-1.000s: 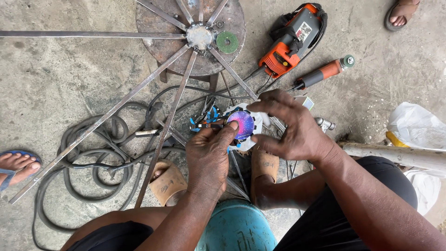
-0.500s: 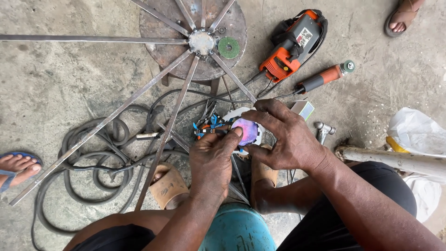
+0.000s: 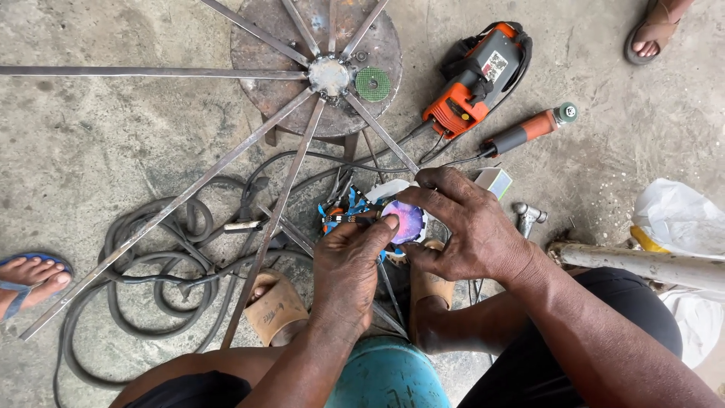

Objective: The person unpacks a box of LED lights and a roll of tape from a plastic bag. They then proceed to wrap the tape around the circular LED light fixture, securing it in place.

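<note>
Currently both hands are working on a small purple-faced disc, held low over the concrete floor between the person's knees, with a cluster of blue and orange wires or clips sitting just left of it. Judged from how things lie, the work on the disc is mid-way: it is seated between the fingers and not set down, and what remains cannot be told.

Items, left to right:
- Sandalled foot of another person, at the left edge, well apart from the work.
- Coiled black cable, lying in loops on the floor.
- Spoked metal frame, its flat bars radiating from a hub on a rusty round plate, one bar running down beside the left hand.
- Left hand, reaching forward from below, thumb tip pressing on the disc's left edge; fingers curled, pinching the disc rather than gripping it whole.
- Blue drum, below the wrists, near the bottom edge.
- Right hand, arching over from the right, fingers bent around the disc's top and right side, clasping it.
- Orange power tool and angle grinder, lying beyond the right hand.
- Pale pipe, crossing the right knee.
</note>
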